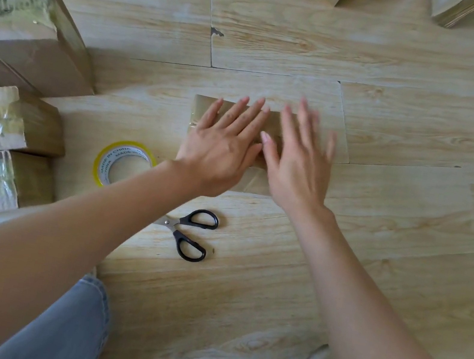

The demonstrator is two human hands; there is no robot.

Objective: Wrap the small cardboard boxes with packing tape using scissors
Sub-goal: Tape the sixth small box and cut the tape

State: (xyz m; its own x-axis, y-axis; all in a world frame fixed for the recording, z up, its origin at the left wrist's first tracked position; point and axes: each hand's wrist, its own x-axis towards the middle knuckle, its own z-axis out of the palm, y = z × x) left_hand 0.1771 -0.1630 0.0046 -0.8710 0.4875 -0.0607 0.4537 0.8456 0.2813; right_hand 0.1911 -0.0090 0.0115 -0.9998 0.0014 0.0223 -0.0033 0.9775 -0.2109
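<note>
On the wooden floor (405,82), already taped boxes (2,119) are stacked at nine o'clock. The small cardboard box (201,106) lies at centre under both hands, with the packing tape roll (111,157) at eight o'clock of it and the scissors (171,224) at six. The likely trouble is the tape creasing or trapping air if the palms rub unevenly, or the light box skidding on the smooth boards under a sideways push. The left hand (223,142) and right hand (296,161) both lie flat, fingers straight and spread, pressing the box's top and gripping nothing; the right is blurred.
</note>
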